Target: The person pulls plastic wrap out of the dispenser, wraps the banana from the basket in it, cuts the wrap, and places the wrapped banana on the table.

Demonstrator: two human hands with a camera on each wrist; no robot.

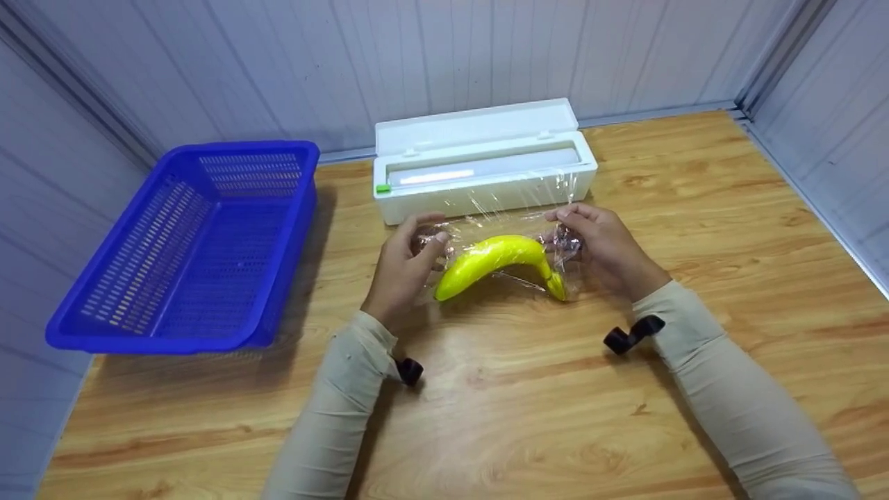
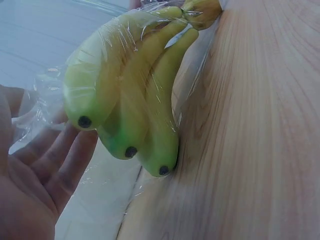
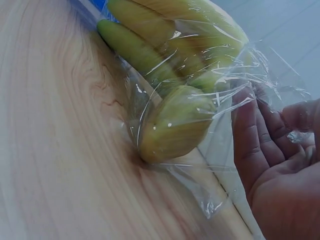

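A bunch of yellow bananas (image 1: 494, 258) with greenish, dark-tipped ends (image 2: 120, 100) rests on the wooden table under clear plastic wrap (image 3: 220, 95). My left hand (image 1: 406, 262) is at the left end of the bunch and holds the wrap's edge by thumb and forefinger; its other fingers (image 2: 72, 160) reach out behind the film. At the stem end, my right hand (image 1: 597, 239) pinches the wrap between thumb and fingers. Creases in the film run up toward the white dispenser box (image 1: 486, 194) behind, whose lid stands raised over a roll (image 1: 486, 167).
To the left stands a blue plastic basket (image 1: 278, 292) with slotted walls. A green piece (image 1: 383, 188) sits at the left of the box's front edge. Light panel walls (image 1: 486, 62) border the table (image 1: 514, 417) at the back and sides.
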